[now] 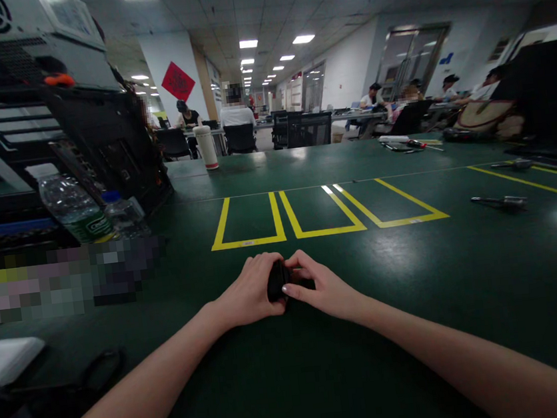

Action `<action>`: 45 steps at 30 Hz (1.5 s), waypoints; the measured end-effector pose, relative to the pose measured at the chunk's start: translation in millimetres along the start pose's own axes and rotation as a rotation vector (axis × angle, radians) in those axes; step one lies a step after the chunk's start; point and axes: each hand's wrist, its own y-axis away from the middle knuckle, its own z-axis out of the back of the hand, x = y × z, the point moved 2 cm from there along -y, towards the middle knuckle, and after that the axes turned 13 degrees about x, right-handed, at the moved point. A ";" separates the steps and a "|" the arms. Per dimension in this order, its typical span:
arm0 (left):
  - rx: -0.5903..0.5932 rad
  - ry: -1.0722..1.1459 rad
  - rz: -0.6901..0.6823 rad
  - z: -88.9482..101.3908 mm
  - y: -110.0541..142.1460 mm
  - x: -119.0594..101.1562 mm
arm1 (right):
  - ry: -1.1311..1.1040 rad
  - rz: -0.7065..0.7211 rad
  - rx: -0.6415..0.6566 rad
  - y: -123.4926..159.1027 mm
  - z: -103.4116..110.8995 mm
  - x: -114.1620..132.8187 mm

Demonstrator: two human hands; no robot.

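Observation:
Both hands meet over the green table (298,381), just this side of the yellow tape outlines. My left hand (252,291) is wrapped around a small black rounded object (277,281), its kind unclear. From the right, my right hand (320,285) pinches at the same object's side with thumb and curled fingers. Part of the object is covered by the left fingers. Whether the right fingertips hold a separate small piece cannot be made out.
Yellow tape outlines (249,242) lie beyond my hands. A dark metal tool (502,202) rests at right. Plastic bottles (74,205) and computer hardware (115,147) stand at left, near a white box (9,364) and black cables. A white cup (206,147) stands farther back. Several people sit beyond.

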 end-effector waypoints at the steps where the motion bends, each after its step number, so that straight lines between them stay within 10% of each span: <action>1: -0.007 -0.001 -0.004 -0.5 -0.2 0.7 | 0.004 0.001 -0.017 0.3 -0.4 0.3; 45: -0.059 0.027 -0.012 -7.8 -2.9 7.4 | 0.332 0.087 -0.175 0.0 -1.8 -0.1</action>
